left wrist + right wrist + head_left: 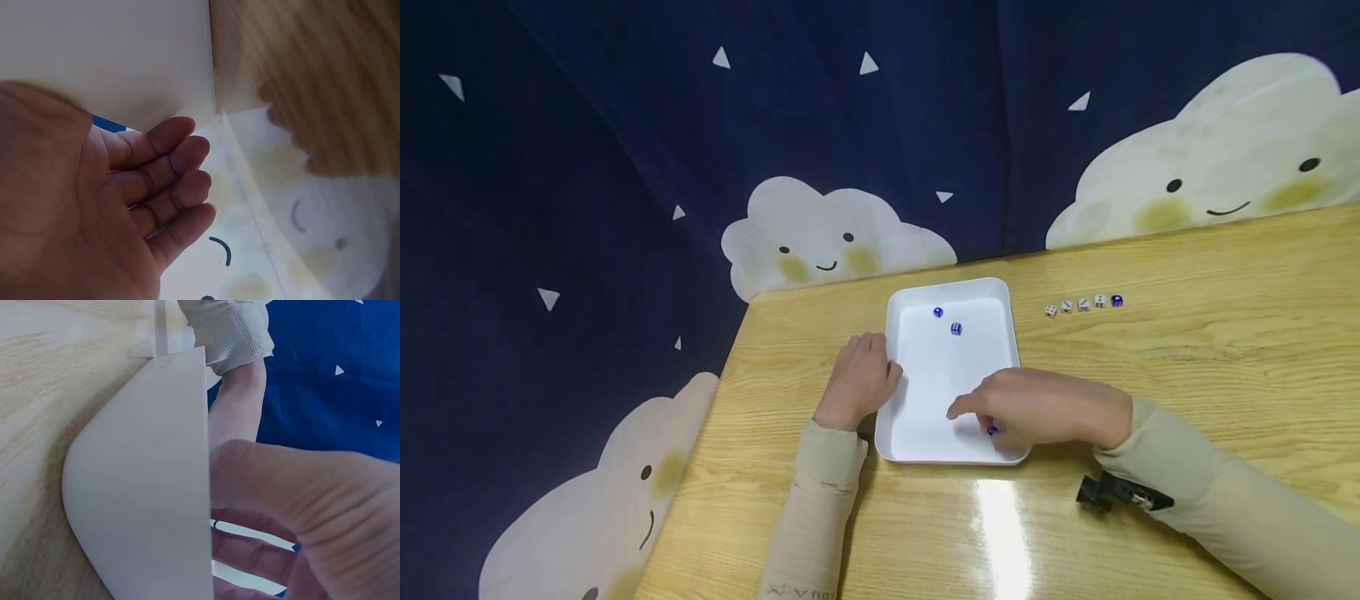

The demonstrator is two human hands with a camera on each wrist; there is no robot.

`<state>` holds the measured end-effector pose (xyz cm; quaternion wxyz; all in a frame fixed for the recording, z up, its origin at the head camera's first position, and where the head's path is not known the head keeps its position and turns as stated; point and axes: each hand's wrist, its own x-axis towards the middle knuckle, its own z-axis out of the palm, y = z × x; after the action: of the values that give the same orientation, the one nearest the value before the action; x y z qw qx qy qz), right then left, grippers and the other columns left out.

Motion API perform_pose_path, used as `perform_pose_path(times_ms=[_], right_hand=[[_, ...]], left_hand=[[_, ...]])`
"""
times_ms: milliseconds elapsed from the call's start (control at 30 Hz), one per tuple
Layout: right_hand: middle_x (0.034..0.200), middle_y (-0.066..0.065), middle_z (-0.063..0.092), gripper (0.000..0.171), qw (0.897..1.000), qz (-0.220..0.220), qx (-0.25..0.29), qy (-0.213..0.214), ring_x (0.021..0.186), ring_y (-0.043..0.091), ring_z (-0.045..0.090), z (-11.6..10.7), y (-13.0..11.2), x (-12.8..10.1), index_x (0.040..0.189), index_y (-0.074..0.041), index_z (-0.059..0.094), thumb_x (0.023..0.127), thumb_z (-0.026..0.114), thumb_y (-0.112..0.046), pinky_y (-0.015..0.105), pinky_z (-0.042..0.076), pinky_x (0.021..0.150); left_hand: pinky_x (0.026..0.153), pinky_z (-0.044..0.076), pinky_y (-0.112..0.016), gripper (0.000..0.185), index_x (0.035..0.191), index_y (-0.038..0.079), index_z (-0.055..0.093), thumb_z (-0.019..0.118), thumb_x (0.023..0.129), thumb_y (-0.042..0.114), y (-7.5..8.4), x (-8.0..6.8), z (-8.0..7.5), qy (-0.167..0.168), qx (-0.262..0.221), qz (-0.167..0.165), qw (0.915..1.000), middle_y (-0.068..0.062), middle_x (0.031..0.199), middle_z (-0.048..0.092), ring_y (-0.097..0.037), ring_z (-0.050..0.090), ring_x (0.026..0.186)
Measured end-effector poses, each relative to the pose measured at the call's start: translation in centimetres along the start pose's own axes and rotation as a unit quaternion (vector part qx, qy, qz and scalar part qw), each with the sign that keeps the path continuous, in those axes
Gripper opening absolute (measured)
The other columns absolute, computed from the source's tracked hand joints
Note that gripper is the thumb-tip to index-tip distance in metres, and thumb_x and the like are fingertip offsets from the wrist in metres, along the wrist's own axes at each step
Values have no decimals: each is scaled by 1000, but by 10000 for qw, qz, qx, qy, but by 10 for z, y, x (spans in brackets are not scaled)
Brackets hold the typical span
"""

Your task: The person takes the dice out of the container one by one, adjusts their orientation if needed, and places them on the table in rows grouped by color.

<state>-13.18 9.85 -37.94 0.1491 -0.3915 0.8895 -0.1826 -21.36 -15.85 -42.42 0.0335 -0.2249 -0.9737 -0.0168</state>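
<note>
A white rectangular tray (925, 433) stands on the wooden table. My left hand (859, 379) holds its left wall, thumb over the rim; in the left wrist view the bent fingers (178, 184) lie along the outside. My right hand (1037, 408) reaches over the near right corner with the index finger stretched out over the tray floor. A blue die (992, 430) shows between its thumb and bent middle finger, partly hidden by them. Farther back in the tray lie two more blue dice, one small die (937, 312) and one larger-looking die (957, 329).
Right of the tray, several white dice (1067, 307) and one blue die (1117, 301) stand in a row on the table (1210, 350). A dark blue curtain (865, 125) with smiling clouds hangs behind and left of the table. A black clip-like device (1123, 492) sits at the right wrist.
</note>
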Motion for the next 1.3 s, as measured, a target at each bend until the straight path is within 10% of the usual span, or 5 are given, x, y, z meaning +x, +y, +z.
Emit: perform_pose_path(times_ms=[1300], right_hand=[[96,-12,72,33,9881,-183,-243,1506,90,11,66,-38,25,-23,115,-22,75,85,81,-11,31,57,81]], left_hand=[[79,49,-41,28,107,-3,59,48,98,21,1,0,-2,-105,-85,-72,9999,-14,95,61,-29,52,84]])
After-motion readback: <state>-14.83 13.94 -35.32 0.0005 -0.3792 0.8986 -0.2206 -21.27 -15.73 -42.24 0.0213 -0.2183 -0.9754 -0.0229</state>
